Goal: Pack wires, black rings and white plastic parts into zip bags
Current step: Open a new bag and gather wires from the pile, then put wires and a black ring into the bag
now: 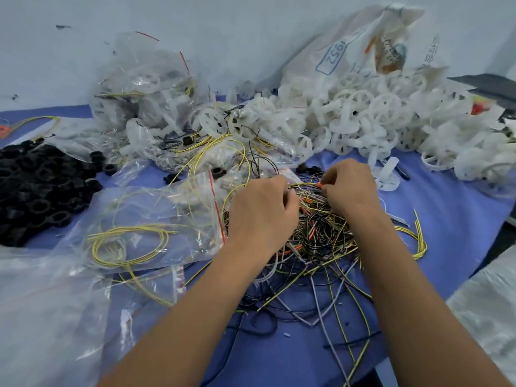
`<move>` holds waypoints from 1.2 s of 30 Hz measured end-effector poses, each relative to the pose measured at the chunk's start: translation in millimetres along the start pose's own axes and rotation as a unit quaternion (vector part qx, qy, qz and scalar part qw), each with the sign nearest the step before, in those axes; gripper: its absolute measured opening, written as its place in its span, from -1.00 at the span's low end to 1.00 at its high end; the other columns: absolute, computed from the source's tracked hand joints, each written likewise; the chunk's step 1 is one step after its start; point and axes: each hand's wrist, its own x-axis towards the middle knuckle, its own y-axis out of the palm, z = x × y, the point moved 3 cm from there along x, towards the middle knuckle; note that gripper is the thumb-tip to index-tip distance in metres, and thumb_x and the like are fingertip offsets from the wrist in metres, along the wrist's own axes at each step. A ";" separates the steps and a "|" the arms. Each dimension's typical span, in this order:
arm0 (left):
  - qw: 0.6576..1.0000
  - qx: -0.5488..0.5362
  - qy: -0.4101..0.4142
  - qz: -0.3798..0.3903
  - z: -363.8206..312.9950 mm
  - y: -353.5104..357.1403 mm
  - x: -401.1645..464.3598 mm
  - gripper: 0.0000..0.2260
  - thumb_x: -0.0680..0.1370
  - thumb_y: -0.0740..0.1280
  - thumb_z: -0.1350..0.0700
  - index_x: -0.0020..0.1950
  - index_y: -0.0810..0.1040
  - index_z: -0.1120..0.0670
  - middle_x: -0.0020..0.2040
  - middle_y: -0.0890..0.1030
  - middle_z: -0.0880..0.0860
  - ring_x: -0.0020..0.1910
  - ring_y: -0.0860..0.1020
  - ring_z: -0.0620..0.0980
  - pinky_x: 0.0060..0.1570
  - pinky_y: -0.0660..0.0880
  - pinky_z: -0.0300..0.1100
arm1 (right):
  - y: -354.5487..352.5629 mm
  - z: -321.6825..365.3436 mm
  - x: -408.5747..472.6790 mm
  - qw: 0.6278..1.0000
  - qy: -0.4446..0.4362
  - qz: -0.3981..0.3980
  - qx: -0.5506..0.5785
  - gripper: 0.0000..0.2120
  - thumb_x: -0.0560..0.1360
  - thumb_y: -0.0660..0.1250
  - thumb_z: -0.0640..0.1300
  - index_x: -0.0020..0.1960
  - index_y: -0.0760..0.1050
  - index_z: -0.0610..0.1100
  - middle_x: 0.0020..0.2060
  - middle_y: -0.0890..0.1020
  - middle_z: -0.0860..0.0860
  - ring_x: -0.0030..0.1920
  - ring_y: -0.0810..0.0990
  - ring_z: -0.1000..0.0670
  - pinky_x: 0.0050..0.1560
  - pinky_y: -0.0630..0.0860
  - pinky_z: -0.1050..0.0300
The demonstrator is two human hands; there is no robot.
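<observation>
Both hands are working over the wire tangle [321,233]: the left hand [261,212] is curling around yellow strands while the right hand [350,188] is pinching an orange-tipped wire, likely teasing one free. That tangle is lying directly beneath them on the surface [446,219], with a zip bag [150,219] of yellow wire waiting at nine o'clock.

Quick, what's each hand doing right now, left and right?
Left hand: fingers curled into the tangled wires, gripping some.
Right hand: pinching a wire with an orange tip.
</observation>
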 end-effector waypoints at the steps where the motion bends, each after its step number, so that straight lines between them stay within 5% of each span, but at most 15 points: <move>1: 1.000 0.019 0.002 -0.018 3.7 -2.4 -0.5 -0.73 0.59 0.29 0.02 -0.28 0.37 0.02 -0.40 0.44 -0.06 -0.37 0.47 0.03 -0.39 0.37 -0.13 | -2.4 2.0 -0.3 1.000 -0.006 -0.020 0.017 -0.86 0.53 0.41 -0.27 0.02 0.73 -0.18 -0.04 0.73 -0.18 -0.02 0.66 -0.19 0.07 0.61 -0.13; 5: 0.989 0.086 0.046 -0.108 29.3 -18.2 -1.4 -0.90 0.53 0.36 0.06 -0.10 0.48 0.05 -0.18 0.50 -0.02 -0.07 0.43 0.04 -0.22 0.34 -0.13 | -17.9 23.9 -5.4 0.988 -0.052 -0.112 0.095 -0.86 0.58 0.38 -0.21 0.08 0.68 -0.19 -0.01 0.72 -0.12 0.02 0.63 -0.13 0.06 0.55 -0.05; 9: 0.985 0.069 0.035 -0.152 63.8 -35.6 -2.3 -0.75 0.54 0.32 -0.06 0.08 0.52 0.10 0.08 0.49 0.10 0.12 0.39 0.14 0.14 0.37 -0.02 | -28.0 58.7 -13.5 0.958 -0.078 -0.160 0.223 -0.81 0.59 0.36 -0.20 0.18 0.63 -0.18 -0.04 0.68 -0.06 -0.06 0.61 -0.03 -0.03 0.48 0.13; 11: 0.986 0.024 -0.018 -0.162 90.2 -48.2 -6.2 -0.67 0.59 0.25 -0.09 0.17 0.52 0.14 0.16 0.50 0.14 0.17 0.40 0.18 0.23 0.31 0.02 | -21.0 78.0 -17.9 0.946 -0.080 -0.135 0.283 -0.80 0.59 0.36 -0.21 0.20 0.62 -0.18 -0.06 0.69 -0.07 -0.08 0.63 -0.03 0.02 0.56 0.06; 14: 0.984 0.072 -0.134 -0.095 139.3 -61.5 -13.5 -0.54 0.66 0.09 -0.15 0.31 0.51 0.15 0.32 0.50 0.19 0.33 0.39 0.24 0.36 0.24 0.06 | 5.9 104.7 -26.7 0.925 -0.058 -0.052 0.371 -0.84 0.59 0.35 -0.20 0.14 0.65 -0.16 -0.16 0.68 -0.05 -0.15 0.64 -0.05 -0.01 0.63 -0.11; 19: 0.958 0.183 -0.207 0.076 184.6 -66.2 -34.0 -0.46 0.69 0.04 -0.19 0.54 0.36 0.12 0.62 0.24 0.21 0.61 0.12 0.24 0.58 0.03 0.16 | 53.8 147.6 -45.5 0.888 -0.015 0.005 0.460 -0.87 0.56 0.35 -0.26 0.04 0.67 -0.17 -0.26 0.63 0.02 -0.27 0.55 0.04 -0.12 0.55 -0.05; 23: 0.926 0.244 -0.275 0.091 197.7 -77.5 -51.3 -0.35 0.65 0.08 -0.27 0.58 0.31 0.14 0.63 0.22 0.21 0.63 0.08 0.24 0.59 -0.04 0.18 | 80.5 174.3 -57.5 0.851 0.040 0.022 0.524 -0.79 0.58 0.30 -0.28 -0.11 0.59 -0.02 -0.27 0.61 -0.02 -0.24 0.56 -0.07 -0.12 0.54 -0.13; 27: 0.904 0.258 -0.332 0.080 213.3 -97.1 -63.6 -0.29 0.63 0.14 -0.27 0.62 0.21 0.19 0.65 0.14 0.23 0.65 0.02 0.24 0.60 -0.10 0.17 | 95.1 194.1 -67.0 0.818 0.051 0.034 0.572 -0.79 0.61 0.27 -0.29 -0.09 0.55 -0.03 -0.37 0.54 -0.06 -0.44 0.47 -0.02 -0.42 0.42 0.13; 31: 0.882 0.279 -0.375 0.063 221.9 -116.1 -74.4 -0.30 0.63 0.17 -0.22 0.60 0.22 0.24 0.65 0.15 0.22 0.65 0.01 0.26 0.59 -0.12 0.23 | 104.7 202.2 -77.2 0.820 0.024 0.037 0.571 -0.79 0.62 0.27 -0.27 -0.07 0.56 -0.01 -0.40 0.54 -0.04 -0.51 0.44 0.04 -0.49 0.36 0.18; 33: 0.889 0.278 -0.365 0.015 215.5 -121.6 -70.5 -0.41 0.61 0.26 -0.17 0.49 0.36 0.21 0.58 0.28 0.26 0.60 0.13 0.29 0.55 0.01 0.24 | 106.5 203.3 -79.6 0.828 0.009 0.020 0.560 -0.83 0.61 0.29 -0.27 -0.03 0.55 -0.02 -0.31 0.59 -0.03 -0.43 0.53 -0.03 -0.42 0.47 0.06; 36: 0.946 0.189 -0.239 -0.106 192.1 -118.2 -55.8 -0.67 0.58 0.34 -0.05 0.18 0.51 0.17 0.22 0.50 0.23 0.24 0.43 0.27 0.23 0.36 0.13 | 107.7 201.8 -80.6 0.867 -0.023 -0.013 0.497 -0.91 0.59 0.32 -0.23 0.07 0.55 -0.10 -0.17 0.65 -0.07 -0.22 0.65 -0.19 -0.16 0.62 -0.20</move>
